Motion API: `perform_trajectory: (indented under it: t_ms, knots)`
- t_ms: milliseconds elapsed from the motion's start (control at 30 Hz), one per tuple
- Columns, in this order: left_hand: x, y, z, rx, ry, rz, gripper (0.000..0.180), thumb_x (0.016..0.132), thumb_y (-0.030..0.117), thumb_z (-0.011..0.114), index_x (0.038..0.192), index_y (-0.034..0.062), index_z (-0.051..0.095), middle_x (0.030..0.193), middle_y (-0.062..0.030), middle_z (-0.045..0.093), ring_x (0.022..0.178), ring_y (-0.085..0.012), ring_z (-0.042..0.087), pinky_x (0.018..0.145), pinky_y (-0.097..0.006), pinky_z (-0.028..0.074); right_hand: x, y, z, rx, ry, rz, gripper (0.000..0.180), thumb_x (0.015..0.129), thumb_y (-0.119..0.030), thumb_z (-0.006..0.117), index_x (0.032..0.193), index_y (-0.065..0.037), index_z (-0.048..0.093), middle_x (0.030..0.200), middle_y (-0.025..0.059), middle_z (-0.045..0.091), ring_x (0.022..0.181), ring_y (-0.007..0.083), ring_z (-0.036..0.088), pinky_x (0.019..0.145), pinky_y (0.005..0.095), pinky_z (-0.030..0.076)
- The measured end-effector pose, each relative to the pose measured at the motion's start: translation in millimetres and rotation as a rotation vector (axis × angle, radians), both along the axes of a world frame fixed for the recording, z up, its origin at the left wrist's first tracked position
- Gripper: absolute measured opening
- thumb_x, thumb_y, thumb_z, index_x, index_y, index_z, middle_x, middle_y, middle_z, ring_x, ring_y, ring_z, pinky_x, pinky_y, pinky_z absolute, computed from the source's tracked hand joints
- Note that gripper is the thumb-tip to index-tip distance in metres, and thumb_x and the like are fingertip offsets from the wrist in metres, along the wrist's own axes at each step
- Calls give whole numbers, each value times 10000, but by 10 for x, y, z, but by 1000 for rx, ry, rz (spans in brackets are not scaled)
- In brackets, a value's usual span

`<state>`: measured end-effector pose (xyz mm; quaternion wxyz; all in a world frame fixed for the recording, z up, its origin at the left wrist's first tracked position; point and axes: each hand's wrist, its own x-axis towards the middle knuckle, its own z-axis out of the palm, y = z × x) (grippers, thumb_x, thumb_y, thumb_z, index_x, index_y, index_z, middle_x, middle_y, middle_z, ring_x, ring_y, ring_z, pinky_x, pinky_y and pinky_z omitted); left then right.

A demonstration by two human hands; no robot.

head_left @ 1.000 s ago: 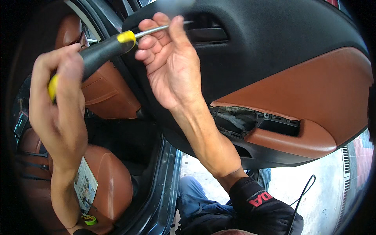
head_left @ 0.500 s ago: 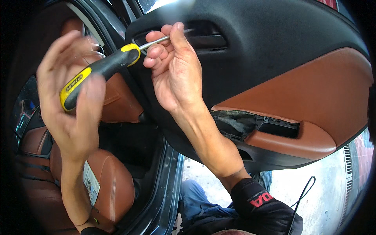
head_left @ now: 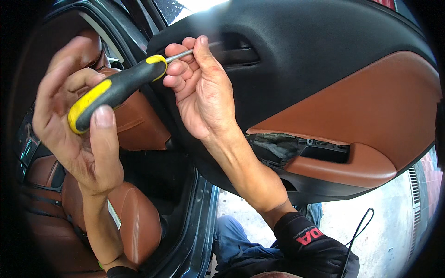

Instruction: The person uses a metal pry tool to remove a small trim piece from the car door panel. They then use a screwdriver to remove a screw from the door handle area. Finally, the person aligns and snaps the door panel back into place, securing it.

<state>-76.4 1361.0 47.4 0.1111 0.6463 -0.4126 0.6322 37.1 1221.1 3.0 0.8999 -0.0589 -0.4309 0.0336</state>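
A screwdriver (head_left: pixel 118 95) with a black and yellow handle is held between my two hands, tilted with its shaft up to the right. My left hand (head_left: pixel 79 125) grips the handle loosely: thumb and one finger press on it while other fingers stand away, slightly blurred. The fingers and thumb of my right hand (head_left: pixel 199 83) pinch the metal shaft; they hide its tip. Just behind that hand is the dark inner door handle (head_left: pixel 236 55), set in the black part of an open car door panel (head_left: pixel 296 51).
Lower on the door, a gap (head_left: pixel 276 148) shows bare frame beside the brown armrest (head_left: pixel 343 169). Brown leather seats (head_left: pixel 132 222) lie to the left, past the door sill (head_left: pixel 201 222). A black cord loop (head_left: pixel 359 231) hangs near my right sleeve (head_left: pixel 301 236).
The screwdriver handle has turned about its length, and my left fingers have shifted around it. My right hand has moved slightly left and down, still pinching the shaft.
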Motion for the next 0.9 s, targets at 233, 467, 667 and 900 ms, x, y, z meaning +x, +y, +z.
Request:
perform_trajectory:
  t_ms: [233, 467, 667, 900]
  knots:
    - [-26, 27, -115, -308, 252, 137, 336, 1090, 144, 466, 1384, -8, 527, 1214, -196, 660, 672, -32, 621, 408, -150, 400, 54, 16, 7, -5, 7, -48, 300, 1076, -339, 553, 1101, -43, 600, 1019, 157, 723, 789, 137, 741, 716, 276, 666]
    - [-49, 130, -218, -257, 251, 93, 291, 1094, 165, 521, 1312, -3, 617, 1228, -118, 651, 791, -53, 637, 641, -172, 506, -56, 45, 3, 15, -1, 30, 295, 1086, -309, 542, 1146, -26, 601, 1059, 159, 724, 846, 150, 742, 768, 311, 669]
    - [156, -150, -245, -280, -27, -61, 236, 1035, 85, 606, 1239, -24, 655, 1083, -127, 680, 894, -181, 658, 813, -294, 537, -10, 21, -57, -58, 25, -119, 366, 1093, -360, 512, 1198, -11, 550, 1044, 158, 705, 795, 137, 734, 742, 299, 658]
    - [-40, 40, -257, -248, 142, 217, 191, 988, 72, 676, 1147, -35, 668, 1050, -132, 702, 878, -211, 661, 850, -319, 548, -22, 83, -14, -52, 56, -129, 343, 1064, -384, 568, 1109, -44, 559, 967, 137, 696, 744, 117, 720, 681, 268, 651]
